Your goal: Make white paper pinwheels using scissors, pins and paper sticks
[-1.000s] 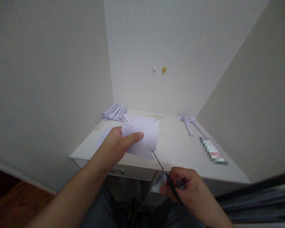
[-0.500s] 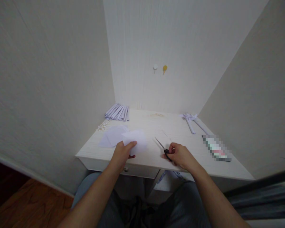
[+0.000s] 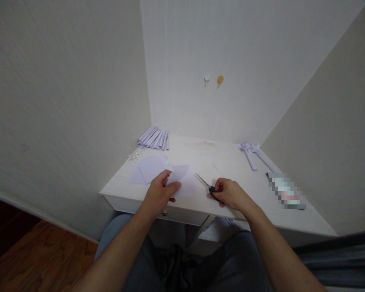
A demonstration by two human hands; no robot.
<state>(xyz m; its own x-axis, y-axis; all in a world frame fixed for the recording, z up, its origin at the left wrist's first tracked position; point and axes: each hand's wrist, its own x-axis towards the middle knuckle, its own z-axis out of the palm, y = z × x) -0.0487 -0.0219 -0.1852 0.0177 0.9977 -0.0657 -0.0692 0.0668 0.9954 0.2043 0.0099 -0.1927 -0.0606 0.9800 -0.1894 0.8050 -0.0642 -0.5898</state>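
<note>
Now the right hand (image 3: 231, 194) grips scissors (image 3: 203, 181) pointing far-left; left hand (image 3: 158, 194) pinches paper (image 3: 184, 180).

I'm getting soft, dim, even light here, brightest on the back wall (image 3: 231, 48); shadows barely show on the desk (image 3: 237, 164). Side walls (image 3: 48, 101) splay at the wide-angle edges, and a pixelated patch (image 3: 286, 190) masks one object.

I see left hand (image 3: 159, 194) pinching white paper (image 3: 182, 182) at frame centre, right hand (image 3: 231, 194) on scissors (image 3: 207, 186) just right of it, both on desk (image 3: 237, 170).
</note>
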